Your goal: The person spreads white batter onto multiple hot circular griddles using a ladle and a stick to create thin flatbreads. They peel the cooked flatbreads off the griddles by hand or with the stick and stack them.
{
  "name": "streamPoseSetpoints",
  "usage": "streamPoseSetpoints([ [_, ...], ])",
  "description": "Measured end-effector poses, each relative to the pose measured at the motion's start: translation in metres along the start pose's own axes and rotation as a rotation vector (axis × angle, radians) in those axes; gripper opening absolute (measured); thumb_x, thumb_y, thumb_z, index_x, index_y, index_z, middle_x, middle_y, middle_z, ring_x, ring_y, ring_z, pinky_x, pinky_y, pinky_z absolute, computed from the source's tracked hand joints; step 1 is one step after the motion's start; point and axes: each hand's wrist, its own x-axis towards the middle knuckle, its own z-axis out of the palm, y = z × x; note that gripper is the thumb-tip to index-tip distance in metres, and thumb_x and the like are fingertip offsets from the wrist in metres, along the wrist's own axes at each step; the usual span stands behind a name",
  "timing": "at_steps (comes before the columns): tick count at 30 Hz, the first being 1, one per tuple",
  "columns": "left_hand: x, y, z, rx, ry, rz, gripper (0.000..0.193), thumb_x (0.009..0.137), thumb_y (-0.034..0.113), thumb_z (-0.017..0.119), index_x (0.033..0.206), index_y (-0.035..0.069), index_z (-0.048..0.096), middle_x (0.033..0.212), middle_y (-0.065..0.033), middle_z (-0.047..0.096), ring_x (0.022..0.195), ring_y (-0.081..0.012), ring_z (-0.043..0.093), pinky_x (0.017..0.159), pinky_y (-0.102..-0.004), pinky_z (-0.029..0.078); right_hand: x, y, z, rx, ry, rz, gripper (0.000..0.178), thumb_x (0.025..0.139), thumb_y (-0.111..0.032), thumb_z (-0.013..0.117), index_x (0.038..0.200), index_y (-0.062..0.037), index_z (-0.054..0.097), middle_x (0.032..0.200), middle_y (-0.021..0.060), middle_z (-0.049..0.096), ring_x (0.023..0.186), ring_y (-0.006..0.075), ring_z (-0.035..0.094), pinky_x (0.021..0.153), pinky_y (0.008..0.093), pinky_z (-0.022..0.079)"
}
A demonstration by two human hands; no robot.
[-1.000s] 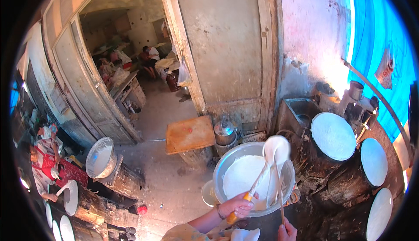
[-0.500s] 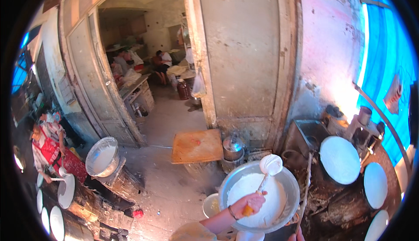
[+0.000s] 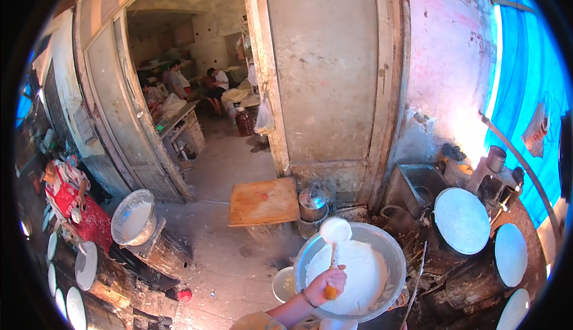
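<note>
My left hand (image 3: 327, 283) is closed around the handle of a ladle (image 3: 335, 231), whose orange end sticks out below the fist. The ladle's bowl is coated in white batter and hangs over the far left rim of a large grey metal basin (image 3: 399, 270). Thick white batter (image 3: 361, 277) fills much of the basin. Only a sliver of my right hand (image 3: 405, 327) shows at the lower edge, at the near end of a thin wooden stick (image 3: 417, 279) that slants up beside the basin. Its fingers are mostly cut off.
Round white-topped griddles (image 3: 462, 220) stand at the right. Ahead are a low wooden-topped table (image 3: 263, 201) and a metal pot (image 3: 313, 204). A small pale bucket (image 3: 283, 285) stands left of the basin. A person in a red apron (image 3: 71, 201) works at far left, near another batter basin (image 3: 134, 218).
My left hand has moved the ladle left, toward the basin's far left rim. The stick has dropped lower, and my right hand has nearly left the picture. The view has shifted slightly.
</note>
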Motion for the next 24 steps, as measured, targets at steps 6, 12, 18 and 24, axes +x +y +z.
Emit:
streamPoseSetpoints([
  [6,-0.019,-0.005,0.007,0.647,0.174,-0.113,0.033,0.088,0.002,0.042,0.119,0.012,0.039,0.062,0.0041,0.036,0.043,-0.0015,0.033,0.040,-0.0165,0.026,-0.003,0.011,-0.008,0.047,0.000,0.121,0.041,0.089,-0.014,0.048,0.125,0.0044,0.045,0.098,0.0051,0.058,0.076,0.0098,0.048,0.066,0.0213,0.041],
  [12,0.016,-0.016,0.016,0.724,0.258,-0.443,0.033,0.088,0.002,0.041,0.120,0.010,0.038,0.063,0.0036,0.037,0.042,0.0000,0.033,0.039,-0.0145,0.028,0.016,0.022,0.017,-0.409,0.083,-0.129,0.034,0.074,-0.001,0.063,0.108,-0.0031,0.061,0.061,0.0106,0.050,0.055,0.0204,0.052,0.054,0.0283,0.042],
  [18,0.091,-0.118,0.030,0.870,0.238,-1.006,0.033,0.087,-0.001,0.042,0.118,0.010,0.039,0.060,0.0019,0.037,0.042,-0.0015,0.033,0.038,-0.0161,0.030,-0.049,0.021,-0.038,-0.366,0.536,0.063,0.031,0.073,-0.005,0.068,0.104,-0.0054,0.064,0.071,0.0137,0.061,0.059,0.0197,0.058,0.054,0.0286,0.046],
  [24,0.111,-0.259,0.026,1.068,0.056,-1.552,0.035,0.085,0.001,0.046,0.119,0.011,0.040,0.059,-0.0006,0.037,0.042,-0.0031,0.033,0.038,-0.0176,0.032,-0.161,0.021,-0.083,-0.492,1.118,0.028,0.028,0.072,-0.005,0.067,0.100,-0.0065,0.064,0.067,0.0117,0.059,0.055,0.0218,0.057,0.051,0.0289,0.046],
])
